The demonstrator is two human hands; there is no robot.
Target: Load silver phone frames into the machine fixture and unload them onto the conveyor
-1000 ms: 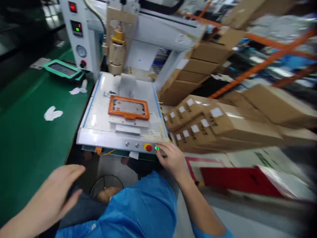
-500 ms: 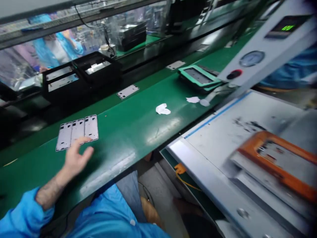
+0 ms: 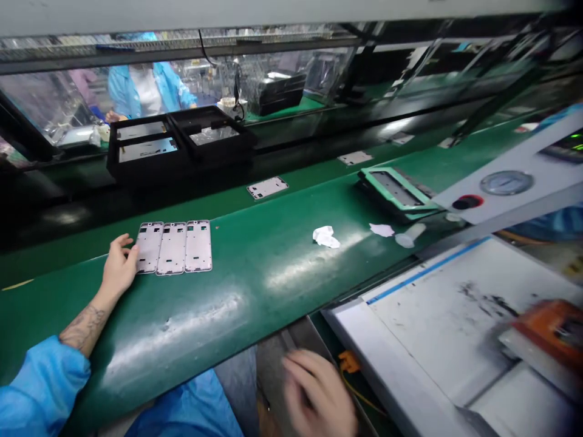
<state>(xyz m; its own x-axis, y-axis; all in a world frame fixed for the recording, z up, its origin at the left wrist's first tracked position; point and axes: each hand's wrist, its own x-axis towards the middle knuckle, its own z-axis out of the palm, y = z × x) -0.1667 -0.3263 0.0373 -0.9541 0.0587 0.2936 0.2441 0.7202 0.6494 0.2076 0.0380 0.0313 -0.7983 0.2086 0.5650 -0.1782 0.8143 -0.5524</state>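
My left hand (image 3: 117,267) has loose, open fingertips just touching the nearest of three metal phone frames (image 3: 149,247) lying edge to edge, so a clumsy pinch could shove the neighbours, while my blurry right hand (image 3: 319,394) hangs empty.

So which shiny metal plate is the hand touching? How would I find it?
Find the long green conveyor belt and follow it to the row of three silver phone frames lying side by side near its far edge. The one you want is the leftmost frame, the one the left hand has its fingertips on. The other two lie to its right, untouched.
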